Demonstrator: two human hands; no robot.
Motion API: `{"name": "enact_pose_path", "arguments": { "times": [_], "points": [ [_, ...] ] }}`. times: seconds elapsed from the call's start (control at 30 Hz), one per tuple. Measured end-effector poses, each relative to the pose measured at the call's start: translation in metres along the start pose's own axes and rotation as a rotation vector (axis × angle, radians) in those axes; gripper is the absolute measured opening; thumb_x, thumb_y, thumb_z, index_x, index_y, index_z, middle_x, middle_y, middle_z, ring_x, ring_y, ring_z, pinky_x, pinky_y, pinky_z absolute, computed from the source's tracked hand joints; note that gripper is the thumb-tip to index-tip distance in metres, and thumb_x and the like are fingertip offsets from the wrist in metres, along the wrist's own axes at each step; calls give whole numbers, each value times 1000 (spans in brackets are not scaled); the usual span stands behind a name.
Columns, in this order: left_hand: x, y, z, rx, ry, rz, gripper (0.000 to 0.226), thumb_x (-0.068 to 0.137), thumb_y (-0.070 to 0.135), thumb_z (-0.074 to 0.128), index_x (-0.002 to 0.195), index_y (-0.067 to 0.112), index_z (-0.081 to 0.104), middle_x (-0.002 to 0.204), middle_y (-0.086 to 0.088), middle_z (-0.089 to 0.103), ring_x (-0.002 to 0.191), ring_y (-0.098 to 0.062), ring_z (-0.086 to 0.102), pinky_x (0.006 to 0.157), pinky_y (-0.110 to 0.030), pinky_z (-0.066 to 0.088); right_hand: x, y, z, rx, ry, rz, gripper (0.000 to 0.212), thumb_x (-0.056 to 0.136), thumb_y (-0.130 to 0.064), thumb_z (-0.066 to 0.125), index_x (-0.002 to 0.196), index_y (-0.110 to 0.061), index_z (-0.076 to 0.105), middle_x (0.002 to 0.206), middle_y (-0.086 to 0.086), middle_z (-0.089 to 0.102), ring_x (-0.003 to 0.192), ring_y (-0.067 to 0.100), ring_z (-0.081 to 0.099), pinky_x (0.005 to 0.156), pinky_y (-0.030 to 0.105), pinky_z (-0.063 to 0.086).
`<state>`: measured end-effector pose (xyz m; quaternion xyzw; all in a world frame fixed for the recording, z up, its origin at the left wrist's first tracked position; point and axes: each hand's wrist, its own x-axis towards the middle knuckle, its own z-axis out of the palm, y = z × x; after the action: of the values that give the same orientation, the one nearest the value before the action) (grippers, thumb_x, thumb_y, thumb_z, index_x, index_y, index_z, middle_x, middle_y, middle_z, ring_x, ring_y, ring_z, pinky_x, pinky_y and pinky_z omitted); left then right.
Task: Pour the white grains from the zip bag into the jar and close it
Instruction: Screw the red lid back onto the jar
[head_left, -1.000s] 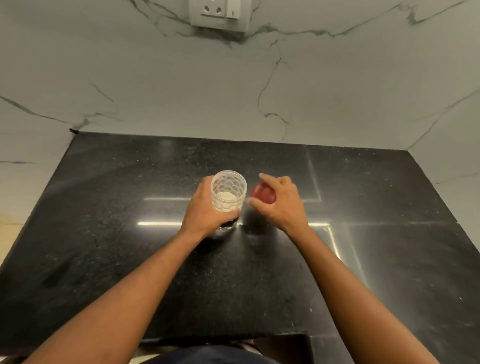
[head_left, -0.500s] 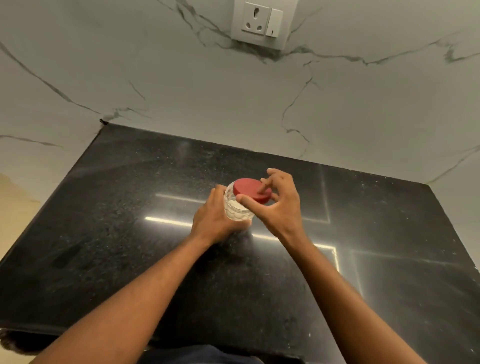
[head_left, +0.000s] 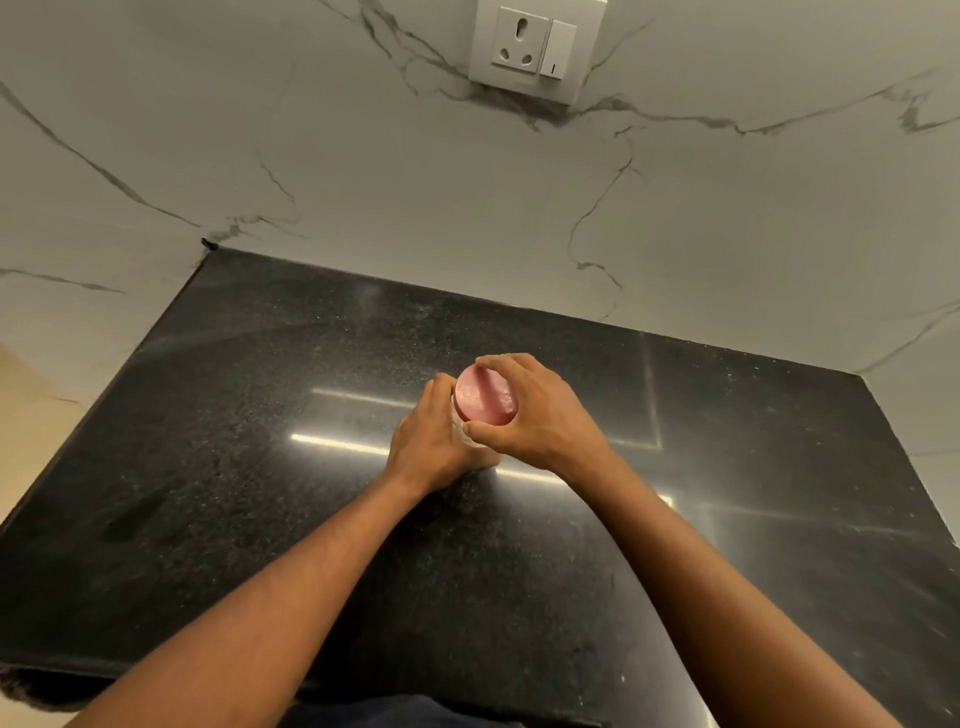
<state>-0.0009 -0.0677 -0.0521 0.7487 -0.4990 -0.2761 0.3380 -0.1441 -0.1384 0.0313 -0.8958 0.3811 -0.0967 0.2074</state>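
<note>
Lid (head_left: 485, 400) sat flat on the jar (head_left: 461, 422) mid-frame, right hand (head_left: 540, 415) fingers clamped round its rim, left hand (head_left: 431, 441) wrapped around the jar.

Looks like a home kitchen: a polished black speckled stone counter (head_left: 218, 467) runs into a corner of white veined marble wall (head_left: 363, 182), with a wall socket and switch (head_left: 537, 49) above.

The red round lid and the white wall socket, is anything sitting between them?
No. In the head view, only bare black speckled countertop and then grey-veined marble wall lie between the red round lid and the white wall socket.
</note>
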Motion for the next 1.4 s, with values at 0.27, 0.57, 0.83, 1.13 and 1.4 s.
{"name": "enact_pose_path", "arguments": {
  "times": [0.27,0.57,0.83,1.13,1.4],
  "points": [
    [-1,0,0,-31,-9,-5,81,54,64,86,111,40,34,111,9,57,94,-16,64,80,-45,60,21,-12,-15,-202,-160,25,80,76,-55,76,145,-27,50,124,4,54,101,26,60,81,32,47],
    [-2,1,-2,-27,-1,6,81,53,68,86,109,40,33,109,13,56,91,-11,61,77,-44,58,38,-14,-30,-267,-286,-26,72,75,-61,78,131,-22,59,110,-2,61,95,20,61,68,29,47],
    [-5,2,-3,-34,5,11,86,57,64,91,118,42,34,117,12,59,100,-13,62,87,-44,55,38,-20,-22,-614,-86,233,76,96,-81,31,79,-14,63,73,5,65,65,22,63,61,34,52],
    [-2,1,-1,8,14,25,95,52,69,89,124,37,37,116,15,55,100,-12,64,86,-47,60,22,-22,-35,-409,-310,-182,80,77,-33,76,150,-45,48,147,3,54,111,25,65,82,34,57],
    [-4,2,-1,-1,21,4,91,55,68,90,118,41,31,116,11,57,101,-15,63,88,-48,58,36,-18,-14,-568,-77,250,66,106,-63,29,69,-13,54,63,3,55,53,18,49,56,33,45]
  ]
}}
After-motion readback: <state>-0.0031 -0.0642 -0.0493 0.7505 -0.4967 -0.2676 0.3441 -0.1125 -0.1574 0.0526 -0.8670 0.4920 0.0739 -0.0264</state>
